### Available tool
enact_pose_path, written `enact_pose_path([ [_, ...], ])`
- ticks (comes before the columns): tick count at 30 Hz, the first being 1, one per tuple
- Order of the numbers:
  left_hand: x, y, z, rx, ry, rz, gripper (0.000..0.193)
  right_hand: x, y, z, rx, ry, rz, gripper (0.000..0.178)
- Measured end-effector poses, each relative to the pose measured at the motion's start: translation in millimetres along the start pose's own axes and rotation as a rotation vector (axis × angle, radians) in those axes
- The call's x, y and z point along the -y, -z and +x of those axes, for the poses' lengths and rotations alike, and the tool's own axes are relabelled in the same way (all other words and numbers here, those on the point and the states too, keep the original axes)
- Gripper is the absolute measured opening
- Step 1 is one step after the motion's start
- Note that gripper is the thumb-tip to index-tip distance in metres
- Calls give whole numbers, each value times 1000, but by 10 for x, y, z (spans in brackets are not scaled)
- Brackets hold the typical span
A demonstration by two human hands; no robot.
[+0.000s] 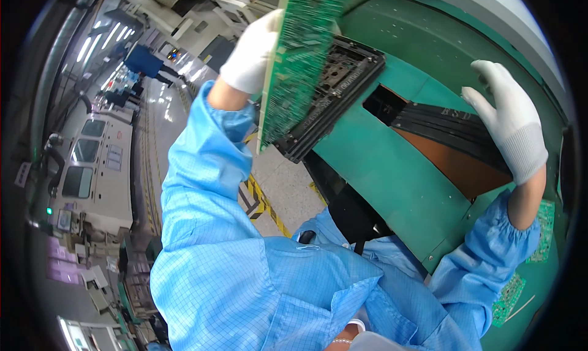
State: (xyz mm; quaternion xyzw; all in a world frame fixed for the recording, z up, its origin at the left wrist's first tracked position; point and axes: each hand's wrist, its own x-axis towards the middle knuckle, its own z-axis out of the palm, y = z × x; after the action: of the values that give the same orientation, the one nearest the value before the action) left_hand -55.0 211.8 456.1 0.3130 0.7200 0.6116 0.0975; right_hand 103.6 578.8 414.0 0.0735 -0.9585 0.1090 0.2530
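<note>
My left hand (252,56), in a white glove, grips a large green circuit board (300,63) by its edge. The board stands steeply on edge, blurred by motion, and its top runs out of view. Behind it a black pallet-like frame (361,63) with cut-outs lies at the edge of the green bench (386,161); the board hides part of it. My right hand (511,109), also gloved in white, is raised at the right over the bench, fingers apart and nothing in them. Nearest to it is a black stack of flat pieces (450,124) in a brown-sided opening.
Two smaller green circuit boards, one (544,231) by my right forearm and another (508,296) nearer, lie on the right side. Left of me runs an aisle with yellow-black floor tape (263,204) and a long pale machine (101,161). A person in blue (146,62) stands far off.
</note>
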Motion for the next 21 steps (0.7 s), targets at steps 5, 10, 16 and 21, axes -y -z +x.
enact_pose_path([
  [5, -211, -827, -87, 363, -188, 282, 43, 307, 241, -47, -242, 109, 486, 69],
  [10, -6, -1271, -78, 594, -18, -4, 43, 402, 413, -112, -117, 85, 644, 64],
  [16, 75, -1306, -66, 488, 149, 35, 41, 442, 311, -145, -71, -72, 682, 34],
  [21, 82, -1272, -132, 437, 203, -601, 61, 474, 248, -120, -116, -100, 610, 31],
])
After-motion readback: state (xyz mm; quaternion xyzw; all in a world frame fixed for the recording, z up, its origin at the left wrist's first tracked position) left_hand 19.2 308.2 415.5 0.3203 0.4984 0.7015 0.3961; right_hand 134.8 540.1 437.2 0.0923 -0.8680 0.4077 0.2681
